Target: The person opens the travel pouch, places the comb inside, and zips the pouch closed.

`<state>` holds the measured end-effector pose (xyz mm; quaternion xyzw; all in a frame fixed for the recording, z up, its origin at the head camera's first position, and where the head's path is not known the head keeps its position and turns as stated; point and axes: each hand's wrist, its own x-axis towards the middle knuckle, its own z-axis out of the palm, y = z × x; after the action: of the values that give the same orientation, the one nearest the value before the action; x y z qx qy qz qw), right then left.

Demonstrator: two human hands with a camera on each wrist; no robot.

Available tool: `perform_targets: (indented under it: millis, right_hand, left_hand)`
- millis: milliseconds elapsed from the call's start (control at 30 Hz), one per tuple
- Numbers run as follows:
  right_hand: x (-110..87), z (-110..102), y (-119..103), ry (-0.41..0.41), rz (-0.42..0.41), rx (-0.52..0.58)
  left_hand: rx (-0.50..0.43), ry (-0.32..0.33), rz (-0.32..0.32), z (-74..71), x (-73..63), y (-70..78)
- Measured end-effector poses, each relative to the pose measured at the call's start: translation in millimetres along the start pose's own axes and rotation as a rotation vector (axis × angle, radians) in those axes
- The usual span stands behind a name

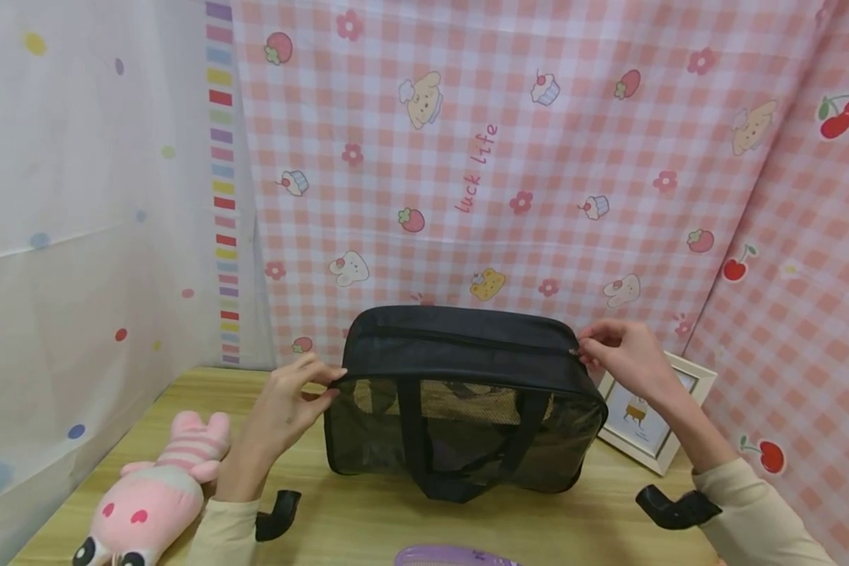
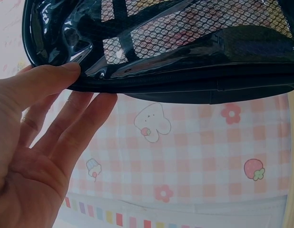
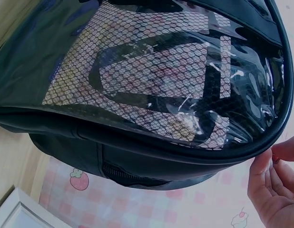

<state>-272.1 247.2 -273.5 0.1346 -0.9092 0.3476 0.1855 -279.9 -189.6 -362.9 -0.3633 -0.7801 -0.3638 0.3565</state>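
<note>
A black toiletry bag (image 1: 460, 393) with a see-through front and dangling handles stands upright on the wooden table. My left hand (image 1: 286, 409) pinches the bag's top left corner; in the left wrist view, the thumb lies on the clear side with the fingers beneath the edge. At the opposite end, my right hand (image 1: 630, 358) holds the small zipper pull (image 1: 574, 351) between thumb and fingers. A zipper (image 1: 467, 339) runs along the bag's top. Through the clear plastic, the right wrist view shows mesh (image 3: 151, 71) and dark straps.
A pink plush toy (image 1: 159, 491) lies left of the bag, close to my left forearm. Behind the bag's right side leans a white picture frame (image 1: 658, 417). A purple object (image 1: 453, 556) shows at the front edge. Checked cloth (image 1: 495, 157) hangs behind.
</note>
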Motion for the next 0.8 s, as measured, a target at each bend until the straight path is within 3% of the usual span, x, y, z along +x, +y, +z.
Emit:
perform_targets:
  millis: [800]
  right_hand:
    - [9.8, -4.6, -12.6, -0.062, -0.073, -0.050]
  left_hand:
    - [-0.003, 0.021, 0.015, -0.5, -0.4, -1.8]
